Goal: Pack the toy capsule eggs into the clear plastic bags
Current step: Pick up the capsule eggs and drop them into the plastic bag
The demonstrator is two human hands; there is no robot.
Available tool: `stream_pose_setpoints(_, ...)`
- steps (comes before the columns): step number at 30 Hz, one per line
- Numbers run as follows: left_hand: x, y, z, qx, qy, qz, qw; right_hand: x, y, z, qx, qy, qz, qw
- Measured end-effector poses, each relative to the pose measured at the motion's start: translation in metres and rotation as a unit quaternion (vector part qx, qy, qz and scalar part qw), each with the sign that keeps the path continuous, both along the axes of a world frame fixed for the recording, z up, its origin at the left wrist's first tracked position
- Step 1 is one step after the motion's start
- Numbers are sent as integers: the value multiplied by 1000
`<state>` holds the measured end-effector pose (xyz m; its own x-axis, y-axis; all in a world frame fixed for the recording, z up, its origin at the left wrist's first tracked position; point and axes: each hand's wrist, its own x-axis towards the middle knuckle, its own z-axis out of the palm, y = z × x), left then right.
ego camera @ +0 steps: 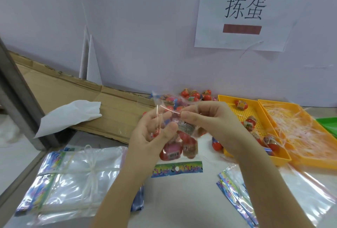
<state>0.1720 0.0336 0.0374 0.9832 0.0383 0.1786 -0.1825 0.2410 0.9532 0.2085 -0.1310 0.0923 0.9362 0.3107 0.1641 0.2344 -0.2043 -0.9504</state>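
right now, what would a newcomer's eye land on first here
Centre frame, the left hand and right hand pinch a clear bag already holding red capsule eggs. On the wall at upper right hangs a white paper sign with two big black characters. At the right stand yellow trays, the near one with loose eggs in it.

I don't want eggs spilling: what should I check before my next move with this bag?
1. Left hand grips the clear bag: ok.
2. Right hand pinches the bag near its mouth: ok.
3. Eggs in the bag sit at its lower end, away from the mouth: ok.
4. Bag mouth closed: not ok, it looks open.
5. Egg count inside: cannot tell.
6. Spare eggs within sight in the yellow tray: ok.
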Motion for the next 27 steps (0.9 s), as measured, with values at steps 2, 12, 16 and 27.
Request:
stream_pose_setpoints(2,-1,0,1,8,-15,61,998,-1,1,0,-13,-1,13,1000)
stream_pose_setpoints(12,-1,-12,-7,33,-38,135,990,-1,7,-3,-44,-137,-175,974)
stream_pose_setpoints(16,-6,-19,-6,79,-60,139,985,-9,11,0,-179,-424,-165,872)
stream_pose_setpoints(27,-11,-19,-4,320,-187,179,911,-8,17,-5,-317,-500,-163,789)
